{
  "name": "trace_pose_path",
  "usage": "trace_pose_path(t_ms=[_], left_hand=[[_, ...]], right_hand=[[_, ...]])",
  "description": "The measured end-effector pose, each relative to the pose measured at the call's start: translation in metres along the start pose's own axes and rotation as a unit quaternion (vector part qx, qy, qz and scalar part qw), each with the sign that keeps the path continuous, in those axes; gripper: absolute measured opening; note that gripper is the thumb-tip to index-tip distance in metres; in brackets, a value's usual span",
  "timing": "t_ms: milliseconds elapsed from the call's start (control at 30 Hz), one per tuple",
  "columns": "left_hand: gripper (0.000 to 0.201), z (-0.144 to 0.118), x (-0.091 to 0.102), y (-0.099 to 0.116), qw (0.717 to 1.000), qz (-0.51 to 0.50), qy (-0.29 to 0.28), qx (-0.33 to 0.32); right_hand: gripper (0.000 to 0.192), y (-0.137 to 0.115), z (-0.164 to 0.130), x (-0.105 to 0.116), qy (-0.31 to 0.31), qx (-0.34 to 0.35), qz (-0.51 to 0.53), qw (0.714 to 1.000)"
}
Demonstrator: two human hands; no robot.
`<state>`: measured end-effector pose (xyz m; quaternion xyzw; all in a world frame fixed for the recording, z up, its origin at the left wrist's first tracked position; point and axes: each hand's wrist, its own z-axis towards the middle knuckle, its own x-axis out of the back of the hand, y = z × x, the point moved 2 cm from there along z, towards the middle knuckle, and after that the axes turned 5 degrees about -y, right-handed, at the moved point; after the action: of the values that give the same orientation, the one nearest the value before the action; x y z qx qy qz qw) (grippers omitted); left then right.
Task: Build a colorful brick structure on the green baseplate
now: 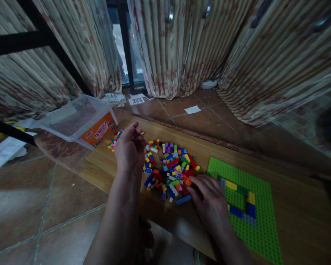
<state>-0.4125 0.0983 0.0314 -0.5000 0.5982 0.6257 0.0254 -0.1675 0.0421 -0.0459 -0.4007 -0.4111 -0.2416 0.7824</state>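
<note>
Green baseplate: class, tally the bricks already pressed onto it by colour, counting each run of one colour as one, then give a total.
On the green baseplate, bricks form a square ring beside the right hand:
Yellow bricks: 2
Blue bricks: 2
Dark green brick: 1
Grey bricks: 2
Total: 7, though brick joins are blurred.

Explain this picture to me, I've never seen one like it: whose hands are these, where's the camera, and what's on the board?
The camera sits on a person's head, looking down at their own two bare hands; no machine is involved. A wooden board lies on a tiled floor. On it are a pile of small coloured bricks and a green baseplate with a partial frame of bricks built on it. The left hand is raised over the pile, fingers curled; whether it holds a brick is unclear. The right hand rests at the pile's edge, fingertips on the bricks. A clear plastic box lies tipped behind.
</note>
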Motion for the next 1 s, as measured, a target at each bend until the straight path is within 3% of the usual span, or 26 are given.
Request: trace_pose_path(t_ms=[333,733,1000], left_hand=[[0.007,0.004,0.010,0.016,0.999,-0.035,0.012,-0.032],[0.015,0.012,0.035,0.055,0.976,-0.122,0.126,-0.126],[0.017,0.009,0.055,0.087,0.953,-0.161,0.177,-0.184]], right_hand=[[0.021,-0.002,0.001,0.006,0.049,-0.017,0.028,0.998],[0.017,0.003,-0.005,0.012,0.097,-0.002,0.052,0.994],[0.014,-0.028,0.016,0.019,0.138,-0.013,0.081,0.987]])
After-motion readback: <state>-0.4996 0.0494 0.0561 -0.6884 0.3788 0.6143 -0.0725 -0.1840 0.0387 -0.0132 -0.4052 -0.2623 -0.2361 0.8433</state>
